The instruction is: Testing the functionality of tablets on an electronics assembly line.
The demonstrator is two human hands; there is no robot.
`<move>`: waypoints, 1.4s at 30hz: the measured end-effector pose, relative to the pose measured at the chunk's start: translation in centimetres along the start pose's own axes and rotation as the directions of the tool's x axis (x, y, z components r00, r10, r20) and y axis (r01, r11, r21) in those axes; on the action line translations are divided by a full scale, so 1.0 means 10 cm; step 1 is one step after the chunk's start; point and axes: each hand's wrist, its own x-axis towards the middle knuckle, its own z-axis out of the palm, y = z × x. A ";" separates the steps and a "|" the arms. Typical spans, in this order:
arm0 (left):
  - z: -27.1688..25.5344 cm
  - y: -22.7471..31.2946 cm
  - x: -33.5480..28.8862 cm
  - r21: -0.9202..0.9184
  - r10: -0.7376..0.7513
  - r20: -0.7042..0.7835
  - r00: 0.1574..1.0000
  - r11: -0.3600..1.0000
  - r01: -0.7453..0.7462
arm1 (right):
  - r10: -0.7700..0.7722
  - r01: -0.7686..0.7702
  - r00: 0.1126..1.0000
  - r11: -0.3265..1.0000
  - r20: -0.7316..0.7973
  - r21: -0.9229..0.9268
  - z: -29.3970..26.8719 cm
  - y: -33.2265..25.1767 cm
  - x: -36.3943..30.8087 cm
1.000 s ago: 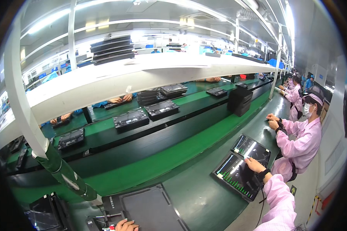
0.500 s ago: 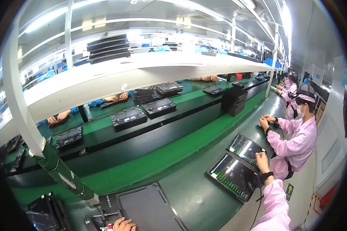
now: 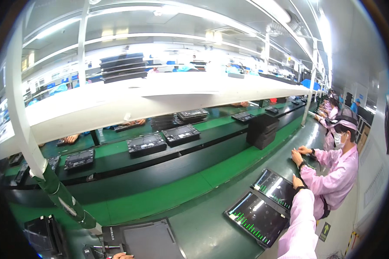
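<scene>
Head view: the right hand [image 3: 297, 181] is at the edge of the far screen [image 3: 273, 188], the left hand [image 3: 123, 256] beside a black tray [image 3: 149, 242].
Far screen and near screen [image 3: 255, 219], both showing green bars, lie close together on the green bench [image 3: 198, 231] at the person's right; whether the right fingers grip or only hover cannot be told. The lower edge cuts off the left hand, so its grasp cannot be told. Beyond sits a co-worker [image 3: 335, 170] in pink.
</scene>
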 end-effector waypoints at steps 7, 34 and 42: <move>0.04 0.06 0.06 0.008 -0.016 -0.018 1.000 1.000 0.017 | 0.014 -0.007 0.991 0.999 0.133 -0.049 -0.22 -0.38 -0.20; 0.21 -0.17 0.05 -0.002 0.053 -0.129 0.990 0.999 -0.053 | -0.541 0.580 0.815 0.769 -0.209 0.271 0.31 -1.49 -4.13; 0.15 -0.10 0.03 -0.038 0.050 -0.111 0.993 0.998 -0.055 | -0.620 0.591 0.784 0.764 0.038 0.259 1.06 -1.61 -4.94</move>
